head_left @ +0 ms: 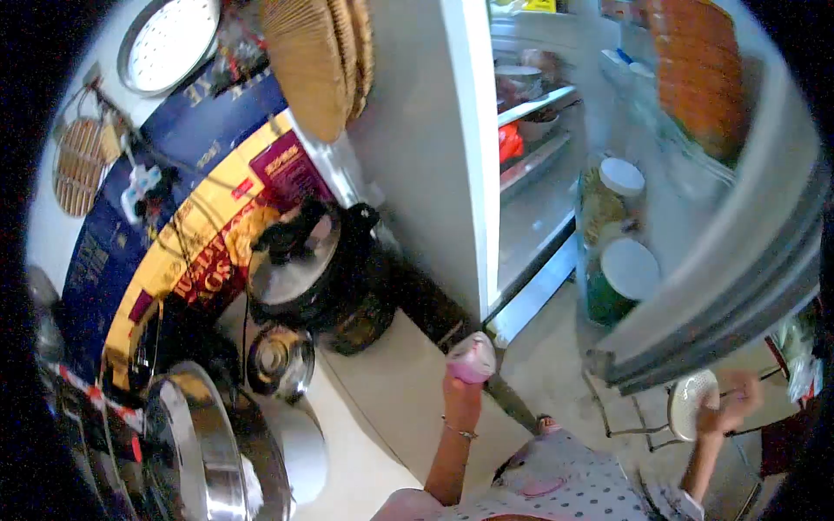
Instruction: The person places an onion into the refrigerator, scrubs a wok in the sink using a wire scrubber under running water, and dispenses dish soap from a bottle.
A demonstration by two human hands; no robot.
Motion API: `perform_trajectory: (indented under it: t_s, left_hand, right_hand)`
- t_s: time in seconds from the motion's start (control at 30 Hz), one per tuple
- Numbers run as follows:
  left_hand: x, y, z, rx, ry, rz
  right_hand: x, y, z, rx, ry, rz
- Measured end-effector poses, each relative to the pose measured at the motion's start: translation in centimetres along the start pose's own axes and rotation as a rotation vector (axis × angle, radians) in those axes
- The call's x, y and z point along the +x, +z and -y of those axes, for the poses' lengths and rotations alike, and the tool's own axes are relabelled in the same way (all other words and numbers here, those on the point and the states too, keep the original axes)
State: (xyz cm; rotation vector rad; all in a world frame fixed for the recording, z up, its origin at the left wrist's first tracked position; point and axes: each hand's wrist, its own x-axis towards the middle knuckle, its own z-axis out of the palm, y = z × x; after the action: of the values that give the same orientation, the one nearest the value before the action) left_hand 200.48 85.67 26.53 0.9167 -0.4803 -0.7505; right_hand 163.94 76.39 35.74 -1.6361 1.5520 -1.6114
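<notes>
My left hand (463, 398) is closed around a small pink and whitish container, a cup or tub (472, 357), held up in front of the refrigerator's base. Its exact kind is hard to make out. To the right, my right hand (730, 406) is blurred, with its fingers apart and nothing visible in it. It is below the edge of the open refrigerator door (721, 326), in front of a round white perforated seat or basket (686, 412) among metal legs. The refrigerator (417, 130) stands open, and jars with white lids (630, 269) sit in its door shelf.
On the left are a dark cooker with a glass lid (300, 269), a metal lid (281, 360) and steel bowls (195, 443). Woven fans (313, 61) hang above. An egg tray (699, 78) is high in the door. A printed sack (217, 122) covers the wall side.
</notes>
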Motion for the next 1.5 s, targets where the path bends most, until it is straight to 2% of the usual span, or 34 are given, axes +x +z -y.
perform_trajectory:
  t_s: [0.03, 0.07, 0.1, 0.13, 0.17, 0.23, 0.27, 0.3, 0.4, 0.43, 0.53, 0.57, 0.63, 0.73, 0.83, 0.93, 0.97, 1.03, 1.13, 1.2, 1.27, 1.33, 1.4, 1.47, 1.5]
  left_hand:
    - [0.6, 0.7, 1.0, -0.228, -0.063, 0.076]
    - [1.1, 0.8, 2.9, -0.582, -0.105, 0.147]
    - [2.3, 1.3, 4.0, -0.620, -0.103, 0.321]
    - [2.9, 0.7, 6.0, -0.508, -0.226, 0.247]
    - [3.5, 0.2, 8.0, -0.408, -0.354, 0.182]
    - [3.4, 2.0, 7.2, -0.608, -0.370, 0.226]
    - [3.4, 2.9, 6.8, -0.706, -0.382, 0.248]
    - [3.2, 1.9, 8.5, -0.383, -0.365, 0.226]
    - [4.2, 5.2, 7.1, -0.508, -0.458, 0.269]
    - [4.7, 6.9, 6.0, -0.128, -0.288, 0.201]
    - [7.3, 6.5, 10.6, -0.221, -0.180, 0.037]
    - [9.1, 5.0, 13.1, 0.434, -0.055, 0.144]
    - [11.6, 7.3, 14.1, 1.106, 0.068, 0.226]
    - [16.7, 18.0, 9.4, 0.265, 0.222, -0.131]
    - [22.9, 21.1, 7.3, 0.474, 0.430, -0.266]
    - [26.9, 21.1, 5.5, 0.688, 0.702, -0.462]
    - [27.9, 20.3, 4.9, 0.708, 0.711, -0.490]
    - [29.5, 18.7, 3.9, 1.136, 0.865, -0.689]
    - [31.1, 17.1, 2.8, 1.218, 0.813, -0.746]
    - [33.1, 14.2, 3.8, 1.251, 0.898, -0.762]
    - [32.6, 14.5, 3.7, 1.191, 0.885, -0.713]
    - [31.7, 14.8, 3.3, 1.303, 0.802, -0.736]
    - [31.7, 14.5, 3.5, 1.271, 0.782, -0.669]
    - [31.3, 14.9, 3.9, 1.336, 0.869, -0.747]
    - [30.8, 15.2, 4.1, 1.328, 0.882, -0.719]
  right_hand:
    - [2.1, -2.5, -1.0, -0.194, -0.361, -0.156]
    - [4.2, -5.0, -2.0, -0.385, -0.645, -0.361]
    - [6.0, -7.2, -5.2, 0.070, -0.383, -0.245]
    - [7.1, -6.7, -5.6, 0.065, -0.372, -0.261]
    - [8.7, -5.5, -5.8, 0.057, -0.202, -0.373]
    - [11.4, -3.5, -6.9, 0.054, 0.061, -0.528]
    - [12.1, -2.8, -8.0, 0.039, 0.076, -0.532]
    - [12.7, -2.1, -9.2, 0.017, 0.090, -0.527]
    - [14.7, -0.3, -12.9, -0.022, 0.124, -0.484]
    - [15.4, 0.6, -14.3, -0.022, 0.143, -0.458]
    - [18.0, 2.9, -18.2, -0.034, 0.182, -0.358]
    - [19.2, 3.5, -19.3, -0.043, 0.191, -0.323]
    - [21.3, 4.9, -21.6, -0.044, 0.212, -0.263]
    - [24.1, 6.3, -24.0, -0.059, 0.225, -0.153]
    - [26.3, 7.3, -26.0, -0.062, 0.240, -0.075]
    - [27.3, 8.2, -27.6, -0.059, 0.252, -0.012]
    - [27.5, 8.6, -28.1, -0.056, 0.263, 0.011]
    - [27.8, 9.0, -28.9, -0.051, 0.282, 0.041]
    - [28.0, 8.9, -29.4, -0.055, 0.299, 0.046]
    - [28.2, 9.0, -29.5, -0.062, 0.303, 0.046]
    - [28.3, 8.9, -29.6, -0.062, 0.308, 0.045]
    - [28.2, 8.9, -29.7, -0.068, 0.311, 0.046]
    - [28.2, 8.7, -29.8, -0.078, 0.315, 0.049]
    - [28.2, 8.4, -29.8, -0.085, 0.321, 0.042]
    - [28.1, 8.4, -29.8, -0.090, 0.319, 0.037]
